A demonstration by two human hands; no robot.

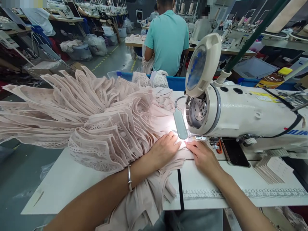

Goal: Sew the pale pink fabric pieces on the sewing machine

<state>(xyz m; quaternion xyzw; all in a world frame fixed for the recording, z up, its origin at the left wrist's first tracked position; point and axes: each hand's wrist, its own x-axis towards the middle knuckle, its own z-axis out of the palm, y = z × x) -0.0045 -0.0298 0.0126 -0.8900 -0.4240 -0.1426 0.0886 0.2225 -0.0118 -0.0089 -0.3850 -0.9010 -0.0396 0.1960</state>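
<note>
Pale pink lace garment pieces (103, 138) lie in a large fanned bundle over the left of the sewing table. My left hand (165, 149) rests at the bundle's right edge, its fingers closed on the fabric beside the sewing area. My right hand (203, 157) pinches the edge of a brightly lit pale fabric piece (182, 145) between thumb and fingers. The fingertips of both hands nearly meet there. Right above them hangs a grey-green lamp (180, 123) on a bent neck, which hides the needle. The white sewing machine (240, 112) extends to the right.
A black phone (234, 152) lies beside the machine bed, with a stack of strips (269, 170) farther right. A ruler tape (240, 193) runs along the front edge. Behind the table, a blue bin (176, 84) stands near a seated person (167, 41). A bottle (274, 78) stands behind the machine.
</note>
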